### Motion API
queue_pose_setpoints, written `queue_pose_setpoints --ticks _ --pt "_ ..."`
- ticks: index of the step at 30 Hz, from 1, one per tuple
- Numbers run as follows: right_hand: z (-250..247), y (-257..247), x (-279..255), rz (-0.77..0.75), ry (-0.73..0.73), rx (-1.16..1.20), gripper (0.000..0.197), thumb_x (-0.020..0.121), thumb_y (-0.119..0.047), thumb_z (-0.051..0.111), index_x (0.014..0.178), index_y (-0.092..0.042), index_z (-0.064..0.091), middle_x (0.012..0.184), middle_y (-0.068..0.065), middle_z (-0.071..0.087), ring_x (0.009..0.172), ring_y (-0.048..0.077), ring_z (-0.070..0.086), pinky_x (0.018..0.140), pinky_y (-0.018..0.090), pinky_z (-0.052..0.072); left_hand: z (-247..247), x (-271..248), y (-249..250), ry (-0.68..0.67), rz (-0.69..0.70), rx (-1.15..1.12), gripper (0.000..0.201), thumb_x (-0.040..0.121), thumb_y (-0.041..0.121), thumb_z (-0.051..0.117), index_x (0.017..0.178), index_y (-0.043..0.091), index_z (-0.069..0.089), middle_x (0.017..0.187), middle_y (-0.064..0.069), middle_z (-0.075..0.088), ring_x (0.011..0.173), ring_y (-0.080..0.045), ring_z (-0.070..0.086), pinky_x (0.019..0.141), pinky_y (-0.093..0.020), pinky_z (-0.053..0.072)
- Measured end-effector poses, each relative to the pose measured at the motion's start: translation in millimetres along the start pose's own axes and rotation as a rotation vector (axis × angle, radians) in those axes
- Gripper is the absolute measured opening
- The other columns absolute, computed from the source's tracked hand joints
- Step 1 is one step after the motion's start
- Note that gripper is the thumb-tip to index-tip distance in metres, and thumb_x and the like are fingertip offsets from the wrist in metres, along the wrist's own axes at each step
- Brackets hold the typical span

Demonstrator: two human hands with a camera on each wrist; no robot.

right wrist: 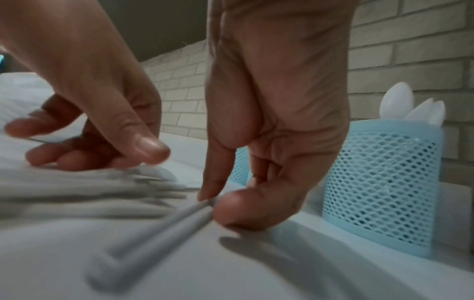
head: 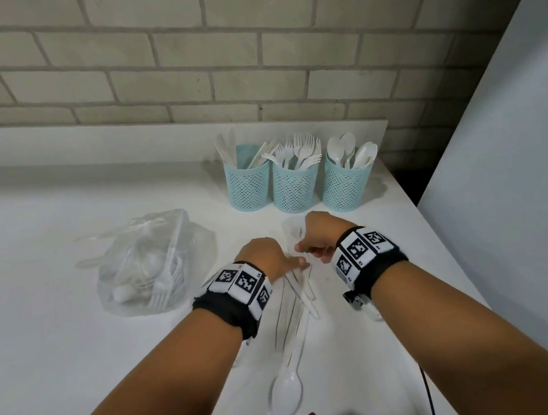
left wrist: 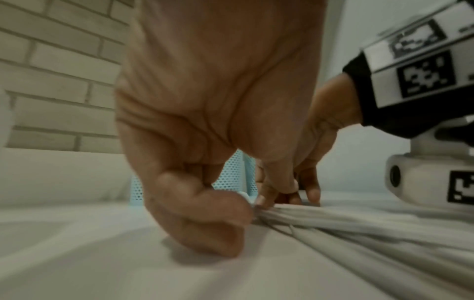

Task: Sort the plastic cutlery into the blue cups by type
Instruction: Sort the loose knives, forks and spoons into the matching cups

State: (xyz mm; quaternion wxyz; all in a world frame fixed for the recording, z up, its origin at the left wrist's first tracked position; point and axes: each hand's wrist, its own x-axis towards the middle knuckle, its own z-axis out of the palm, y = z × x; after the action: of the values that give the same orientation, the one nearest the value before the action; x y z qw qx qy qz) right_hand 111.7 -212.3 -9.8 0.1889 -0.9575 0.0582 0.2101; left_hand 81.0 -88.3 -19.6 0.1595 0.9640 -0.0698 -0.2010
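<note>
Plastic cutlery [head: 295,304] lies in a loose white bundle on the white table [head: 36,305], between the two wrists, with one spoon [head: 287,392] at the near end, bowl toward the person. The left hand [head: 265,256] is down on the far end of the bundle with its fingers curled; the left wrist view shows the thumb and forefinger closed on a white handle end, though blur hides which piece. The right hand [head: 317,236] is beside it, touching the same end; in the right wrist view its forefinger [right wrist: 212,182] and thumb pinch the tip of a thin handle [right wrist: 159,229] that rests on the table. Farther back stand three blue cups in a row by the brick wall [head: 143,51]: the left cup [head: 249,182] holds knives, the middle cup [head: 294,184] forks, the right cup [head: 345,184] spoons. Left of the hands, a clear plastic bag [head: 148,260] lies on the table with more white cutlery inside.
</note>
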Motion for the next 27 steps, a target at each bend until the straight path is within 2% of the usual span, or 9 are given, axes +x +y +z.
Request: queue_pose_setpoints --ticks 5,8,10,15,18,20,22,24,27 --pt "0.7 -4.0 -7.5 -0.006 0.000 -0.081 0.019 0.079 -0.006 0.061 0.061 -0.005 0.054 0.055 0.006 0.055 0.047 0.018 0.051 0.058 0.028 0.049 0.7 -1.1 12.6 0.018 0.029 -0.068 0.047 0.086 0.038 0.062 0.119 0.006 0.056 0.112 -0.014 0.066 0.105 -0.029 0.062 0.085 -0.029 0.047" --pt "-0.8 -1.9 -13.5 0.020 -0.030 -0.107 0.023 0.080 -0.011 0.062 0.058 -0.008 0.055 0.053 0.003 0.055 0.047 0.016 0.050 0.059 0.026 0.047 -0.3 2.3 10.4 -0.028 -0.033 -0.072 0.023 0.088 0.026 0.056 0.091 0.004 0.061 0.089 -0.011 0.067 0.101 -0.028 0.065 0.086 -0.031 0.051" --pt "-1.3 -0.3 -15.6 0.041 -0.036 -0.111 0.022 0.078 -0.012 0.062 0.058 -0.009 0.055 0.053 0.003 0.055 0.048 0.017 0.051 0.063 0.027 0.049 -0.4 7.0 7.2 -0.029 -0.058 -0.083 0.022 0.087 0.021 0.055 0.070 0.008 0.049 0.066 -0.005 0.057 0.091 -0.028 0.067 0.081 -0.030 0.052" --pt "0.3 -0.9 -23.6 0.098 -0.066 -0.145 0.018 0.073 -0.007 0.057 0.056 -0.008 0.054 0.053 0.004 0.056 0.050 0.019 0.052 0.061 0.023 0.046 -1.2 7.0 5.7 0.054 -0.059 -0.084 0.027 0.084 0.019 0.058 0.065 0.010 0.040 0.062 -0.004 0.049 0.074 -0.025 0.057 0.072 -0.028 0.049" --pt "-0.1 -1.9 -30.3 0.140 -0.101 -0.152 0.018 0.074 -0.006 0.053 0.056 -0.008 0.054 0.056 0.005 0.056 0.052 0.020 0.051 0.058 0.022 0.043 1.2 8.1 3.2 0.087 -0.054 -0.046 0.025 0.088 0.018 0.053 0.067 0.008 0.043 0.078 -0.010 0.059 0.068 -0.024 0.055 0.069 -0.027 0.045" --pt "0.2 -2.0 -34.3 0.152 -0.103 -0.145 0.021 0.074 -0.006 0.050 0.053 -0.006 0.054 0.057 0.006 0.057 0.053 0.021 0.051 0.059 0.023 0.043 0.9 6.6 0.8 0.087 -0.039 -0.025 0.018 0.090 0.018 0.051 0.088 0.001 0.056 0.104 -0.015 0.064 0.088 -0.028 0.061 0.074 -0.028 0.046" --pt "2.5 -1.6 -37.5 0.154 -0.100 -0.115 0.021 0.075 -0.004 0.046 0.057 -0.003 0.056 0.062 0.010 0.058 0.058 0.025 0.054 0.063 0.026 0.046 0.0 6.1 -3.2 0.087 -0.039 -0.016 0.026 0.091 0.018 0.050 0.106 -0.003 0.057 0.112 -0.016 0.062 0.103 -0.029 0.060 0.078 -0.029 0.046" --pt "7.5 0.2 -39.0 0.174 -0.129 -0.021 0.019 0.081 -0.004 0.041 0.071 0.000 0.056 0.069 0.013 0.059 0.067 0.027 0.055 0.068 0.031 0.046 -0.4 5.6 -7.5 0.049 -0.030 -0.048 0.023 0.091 0.017 0.050 0.100 -0.004 0.057 0.098 -0.014 0.061 0.092 -0.028 0.059 0.068 -0.027 0.046" --pt "14.2 2.0 -42.2 0.184 -0.159 0.015 0.025 0.091 -0.009 0.037 0.069 -0.002 0.049 0.065 0.012 0.053 0.065 0.025 0.051 0.068 0.033 0.043 -0.4 3.6 -13.6 0.039 -0.057 -0.129 0.025 0.089 0.012 0.048 0.066 0.005 0.043 0.065 -0.005 0.047 0.070 -0.023 0.049 0.051 -0.023 0.036"
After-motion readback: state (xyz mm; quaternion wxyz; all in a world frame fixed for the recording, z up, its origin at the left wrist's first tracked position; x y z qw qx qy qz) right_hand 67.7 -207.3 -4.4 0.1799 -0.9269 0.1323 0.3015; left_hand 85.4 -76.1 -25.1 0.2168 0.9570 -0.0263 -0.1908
